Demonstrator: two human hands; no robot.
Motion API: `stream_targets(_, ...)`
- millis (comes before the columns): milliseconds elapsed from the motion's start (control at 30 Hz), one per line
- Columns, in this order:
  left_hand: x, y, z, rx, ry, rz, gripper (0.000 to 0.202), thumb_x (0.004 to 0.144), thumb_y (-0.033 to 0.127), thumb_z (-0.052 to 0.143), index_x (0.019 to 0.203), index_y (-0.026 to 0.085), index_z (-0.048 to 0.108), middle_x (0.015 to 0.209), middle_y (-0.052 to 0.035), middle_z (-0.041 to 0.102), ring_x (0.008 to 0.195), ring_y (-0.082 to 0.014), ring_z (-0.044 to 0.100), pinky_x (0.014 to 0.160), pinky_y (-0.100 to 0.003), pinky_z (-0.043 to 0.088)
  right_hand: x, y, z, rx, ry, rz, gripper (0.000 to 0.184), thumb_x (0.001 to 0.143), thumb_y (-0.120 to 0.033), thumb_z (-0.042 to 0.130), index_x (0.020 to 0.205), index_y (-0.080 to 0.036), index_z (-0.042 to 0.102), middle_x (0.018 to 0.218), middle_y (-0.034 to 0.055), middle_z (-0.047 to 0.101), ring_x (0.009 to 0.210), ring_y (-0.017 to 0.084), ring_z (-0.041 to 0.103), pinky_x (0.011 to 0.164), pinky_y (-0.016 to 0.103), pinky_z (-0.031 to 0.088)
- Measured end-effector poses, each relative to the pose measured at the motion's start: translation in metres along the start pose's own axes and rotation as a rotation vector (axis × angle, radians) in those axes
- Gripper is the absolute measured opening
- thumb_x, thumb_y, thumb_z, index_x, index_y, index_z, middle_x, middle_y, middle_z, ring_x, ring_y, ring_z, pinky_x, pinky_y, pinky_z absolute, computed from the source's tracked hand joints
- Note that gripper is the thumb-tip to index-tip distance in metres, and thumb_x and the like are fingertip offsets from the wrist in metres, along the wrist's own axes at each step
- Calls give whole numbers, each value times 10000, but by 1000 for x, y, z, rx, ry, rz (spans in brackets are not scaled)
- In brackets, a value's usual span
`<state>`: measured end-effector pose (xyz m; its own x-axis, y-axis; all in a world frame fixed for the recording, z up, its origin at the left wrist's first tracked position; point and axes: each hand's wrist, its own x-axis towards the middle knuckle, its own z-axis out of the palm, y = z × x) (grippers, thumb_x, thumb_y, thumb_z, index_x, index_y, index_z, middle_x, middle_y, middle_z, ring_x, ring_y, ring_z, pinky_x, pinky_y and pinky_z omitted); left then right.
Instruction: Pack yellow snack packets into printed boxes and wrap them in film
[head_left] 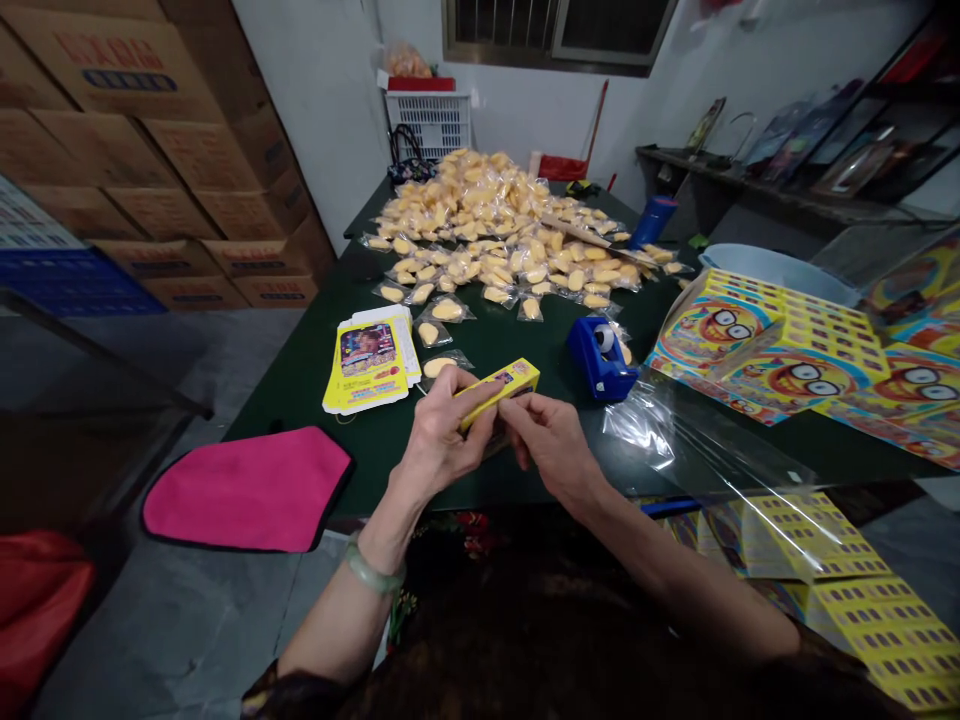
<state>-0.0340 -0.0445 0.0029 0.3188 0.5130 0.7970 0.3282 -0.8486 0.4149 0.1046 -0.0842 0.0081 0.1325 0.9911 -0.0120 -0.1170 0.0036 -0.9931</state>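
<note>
Fingers (474, 398) of left hand (442, 425) closed around small yellow box (517, 378), index stretched along its long side. Right hand (551, 440) with fingertips bunched against near side of same box; cannot tell whether a flap is pinched between them, tips partly hidden. Box position: between both hands, over near part of table, slanting away toward the right.

Surroundings, largest to smallest:

- Dark green table (480, 340), extending away from body toward wall with barred window.
- Brown carton stack (150, 150), several layers high, on left, apart from table.
- Broad heap of wrapped yellow pieces (487, 230) on far half of table, loosely scattered toward near edge of heap.
- Printed display boxes (795, 370) on right, cartoon faces with glasses, grouped side by side.
- Clear plastic film (705, 440) at near right, glossy, in front of display boxes.
- White slatted basket (431, 115) behind heap.
- Light blue basin (780, 258) behind display boxes, partly covered from view.
- Pink dark-edged item (251, 490) by near left table edge; nature unclear.
- Stack of flat yellow cartons (371, 360), left of hands, lying on table.
- Blue tape dispenser (604, 355), just beyond right hand.
- Pale green bangle (371, 570) around left wrist.
- Single wrapped piece (437, 367), just beyond left hand.
</note>
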Motion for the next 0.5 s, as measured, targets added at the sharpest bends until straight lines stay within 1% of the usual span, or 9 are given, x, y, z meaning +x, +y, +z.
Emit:
stream_targets(100,0,-2,0,-18,8,-39,273,823,143,565,1066,204,672,851,-38,563,733,-116,571,610,-237,483,3,24,-4,-13,30,50,396,671,-509,692,550,-180,509,405,-68,444,321,50,355,309,192,260)
stream_targets(200,1,-5,3,-47,23,-60,269,818,164,541,1041,198,686,846,-46,574,752,-132,578,615,-254,487,7,53,-10,-68,39,135,449,631,-549,696,510,-198,443,370,-79,386,312,47,290,298,196,220)
stream_targets(233,2,-5,5,-56,40,-71,246,812,180,557,1014,196,697,835,-45,578,744,-133,578,614,-256,485,8,61,-13,-137,30,127,445,647,-542,680,510,-203,428,377,-77,384,320,52,294,304,199,234)
stream_targets(300,4,-7,9,-60,110,-126,177,780,226,635,932,197,720,800,-36,589,716,-129,577,608,-252,479,9,72,-20,-334,4,59,378,703,-478,645,537,-202,448,429,-54,438,374,81,377,359,219,328)
stream_targets(367,8,-10,12,-69,209,-231,134,728,266,711,842,201,735,757,-27,606,697,-127,582,612,-249,477,5,74,-28,-556,32,-69,209,735,-356,630,650,-186,545,590,5,566,533,141,527,499,277,456)
stream_targets(400,9,-13,13,-94,246,-305,130,709,279,730,811,201,739,748,-27,621,700,-130,590,628,-253,482,2,73,-33,-671,73,-168,130,741,-297,626,769,-173,599,738,52,625,675,187,592,604,326,500)
stream_targets(433,11,-16,13,-140,277,-396,135,693,289,739,793,198,740,747,-28,639,703,-133,598,645,-258,487,-2,71,-38,-790,113,-288,191,747,-246,623,919,-163,622,919,106,644,850,239,616,718,384,513)
stream_targets(467,12,-19,12,-213,308,-511,154,674,299,748,784,191,740,742,-29,654,694,-135,603,652,-264,492,-6,69,-43,-914,139,-431,315,753,-201,620,1066,-164,605,1104,152,606,1032,287,582,823,438,493)
stream_targets(500,13,-23,11,-316,336,-651,188,643,308,762,780,181,739,728,-28,664,671,-137,605,646,-271,496,-10,66,-48,-1053,131,-584,427,759,-167,619,1182,-176,564,1259,180,528,1188,327,499,907,481,454)
